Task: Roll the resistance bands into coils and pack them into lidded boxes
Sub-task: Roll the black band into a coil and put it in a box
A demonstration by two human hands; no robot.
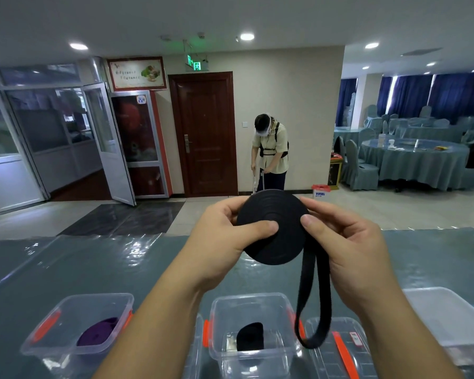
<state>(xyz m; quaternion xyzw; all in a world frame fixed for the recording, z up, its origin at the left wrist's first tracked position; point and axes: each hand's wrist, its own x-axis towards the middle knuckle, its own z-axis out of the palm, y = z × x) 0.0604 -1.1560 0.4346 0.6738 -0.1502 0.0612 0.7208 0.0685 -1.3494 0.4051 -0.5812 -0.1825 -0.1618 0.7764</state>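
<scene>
I hold a black resistance band (271,214), wound into a flat round coil, up at chest height over the table. My left hand (225,236) grips its left side with the thumb pressed on the coil's face. My right hand (348,242) pinches the right edge. The band's loose end (312,318) hangs down as a loop. Below it stands an open clear box (222,305) with a black coil (251,336) inside. At the left, another open clear box (63,305) holds a purple coil (99,332).
A clear lid with an orange latch (342,351) lies right of the middle box, and another clear container (449,318) stands at the far right. The table (93,263) has a glossy teal cover. A person stands by the brown door (205,132) beyond the table.
</scene>
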